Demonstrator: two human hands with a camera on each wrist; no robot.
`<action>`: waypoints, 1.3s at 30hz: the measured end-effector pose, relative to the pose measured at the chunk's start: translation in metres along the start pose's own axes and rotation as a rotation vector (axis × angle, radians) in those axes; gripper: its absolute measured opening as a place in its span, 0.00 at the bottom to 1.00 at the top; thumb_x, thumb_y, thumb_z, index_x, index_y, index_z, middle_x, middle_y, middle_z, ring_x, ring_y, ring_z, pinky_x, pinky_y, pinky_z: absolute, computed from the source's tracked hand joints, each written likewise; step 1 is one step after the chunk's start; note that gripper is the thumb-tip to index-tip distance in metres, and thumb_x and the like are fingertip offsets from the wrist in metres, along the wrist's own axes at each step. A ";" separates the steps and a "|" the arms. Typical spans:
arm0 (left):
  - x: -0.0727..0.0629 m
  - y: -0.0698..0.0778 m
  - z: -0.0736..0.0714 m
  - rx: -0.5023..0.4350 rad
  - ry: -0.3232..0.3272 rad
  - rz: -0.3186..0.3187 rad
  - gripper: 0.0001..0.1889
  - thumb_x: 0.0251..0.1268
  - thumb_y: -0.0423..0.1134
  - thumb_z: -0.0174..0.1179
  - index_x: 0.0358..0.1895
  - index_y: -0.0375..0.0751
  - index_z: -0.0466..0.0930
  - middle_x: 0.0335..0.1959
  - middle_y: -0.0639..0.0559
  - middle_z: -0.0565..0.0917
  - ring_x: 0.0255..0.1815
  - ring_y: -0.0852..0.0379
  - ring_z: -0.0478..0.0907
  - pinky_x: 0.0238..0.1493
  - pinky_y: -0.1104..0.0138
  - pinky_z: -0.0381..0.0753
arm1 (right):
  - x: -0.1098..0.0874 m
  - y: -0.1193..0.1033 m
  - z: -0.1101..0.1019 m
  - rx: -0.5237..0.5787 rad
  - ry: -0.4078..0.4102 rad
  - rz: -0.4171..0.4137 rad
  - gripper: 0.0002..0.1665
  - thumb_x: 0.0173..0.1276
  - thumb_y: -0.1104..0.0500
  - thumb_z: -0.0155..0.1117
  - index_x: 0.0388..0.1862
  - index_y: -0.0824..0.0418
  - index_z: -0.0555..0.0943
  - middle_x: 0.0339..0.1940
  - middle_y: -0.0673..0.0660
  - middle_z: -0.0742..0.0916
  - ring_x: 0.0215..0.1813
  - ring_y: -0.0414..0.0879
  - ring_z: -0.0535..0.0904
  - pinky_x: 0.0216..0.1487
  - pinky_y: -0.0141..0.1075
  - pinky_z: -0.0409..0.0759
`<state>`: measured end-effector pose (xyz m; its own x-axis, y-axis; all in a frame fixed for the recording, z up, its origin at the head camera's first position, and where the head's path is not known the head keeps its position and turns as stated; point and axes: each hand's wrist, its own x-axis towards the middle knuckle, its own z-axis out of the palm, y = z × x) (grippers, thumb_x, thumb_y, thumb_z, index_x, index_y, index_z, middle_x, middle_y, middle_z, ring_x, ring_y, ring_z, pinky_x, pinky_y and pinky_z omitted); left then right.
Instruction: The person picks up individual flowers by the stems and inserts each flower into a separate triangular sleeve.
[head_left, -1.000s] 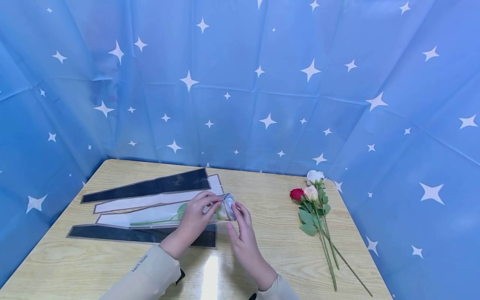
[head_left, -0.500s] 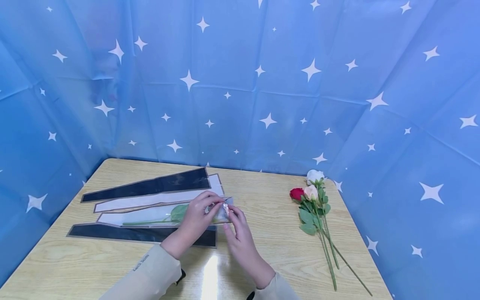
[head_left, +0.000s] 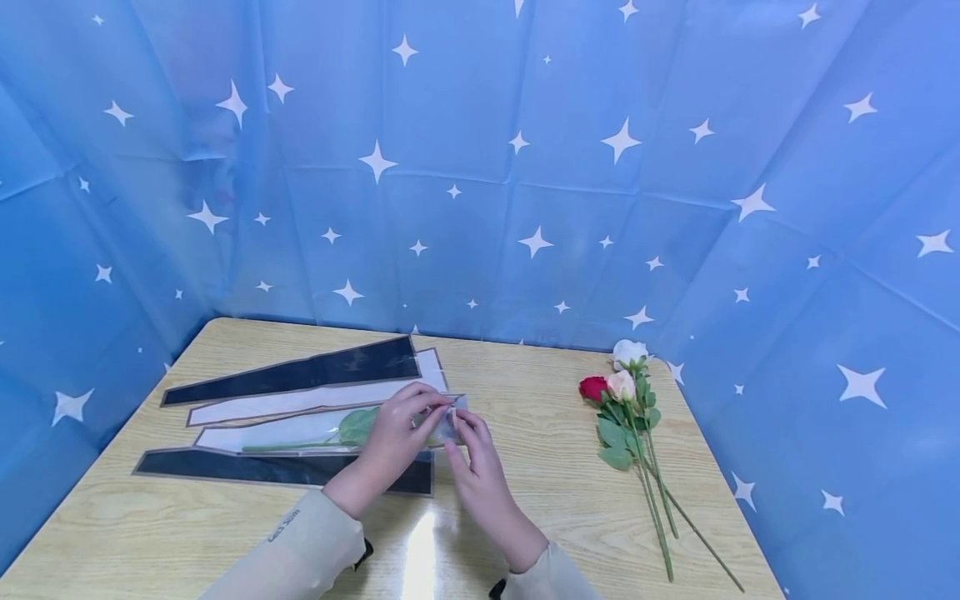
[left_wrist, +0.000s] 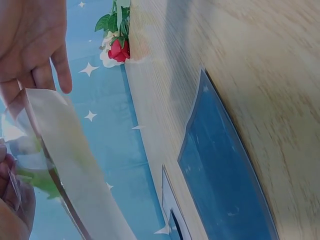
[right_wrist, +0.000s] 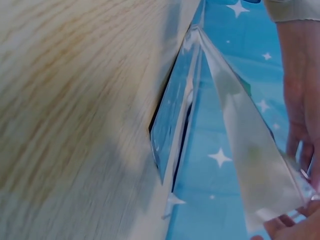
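Note:
A clear-fronted, white-backed flower sleeve (head_left: 225, 437) with a dark border is held a little above the table, its wide end between the hands. Through its front show the green stem and a leaf (head_left: 356, 427) of a flower; the bloom is mostly hidden by fingers and film. My left hand (head_left: 399, 425) pinches the clear film near the wide end. On the other side my right hand (head_left: 480, 462) grips the sleeve's wide end with its fingers and thumb. The white back of the sleeve (left_wrist: 75, 155) fills much of the left wrist view.
Another white sleeve (head_left: 315, 402) and two black sleeves (head_left: 300, 372) lie around the held one on the wooden table (head_left: 540, 467). To the right rest a red rose (head_left: 592, 389), a pale pink rose (head_left: 621, 386) and a white rose (head_left: 628, 353), their stems crossing. Blue starred cloth hangs behind.
The flower has slid left, deeper into the sleeve, with its stem end closer to the narrow tip. My right hand has shifted slightly left along with it; the left hand stays nearly in place.

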<state>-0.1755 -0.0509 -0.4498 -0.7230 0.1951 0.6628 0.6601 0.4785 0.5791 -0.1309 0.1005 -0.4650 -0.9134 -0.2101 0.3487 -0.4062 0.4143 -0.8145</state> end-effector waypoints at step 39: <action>0.004 0.004 0.000 0.014 0.013 -0.019 0.06 0.61 0.36 0.64 0.40 0.47 0.86 0.36 0.59 0.82 0.38 0.65 0.78 0.33 0.67 0.81 | 0.000 0.004 -0.004 0.177 -0.031 0.385 0.18 0.70 0.55 0.58 0.34 0.70 0.85 0.32 0.66 0.87 0.27 0.38 0.77 0.30 0.30 0.78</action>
<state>-0.1754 -0.0484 -0.4444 -0.7324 0.1748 0.6580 0.6434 0.4938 0.5850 -0.1328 0.1051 -0.4662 -0.9952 -0.0974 -0.0086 -0.0221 0.3099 -0.9505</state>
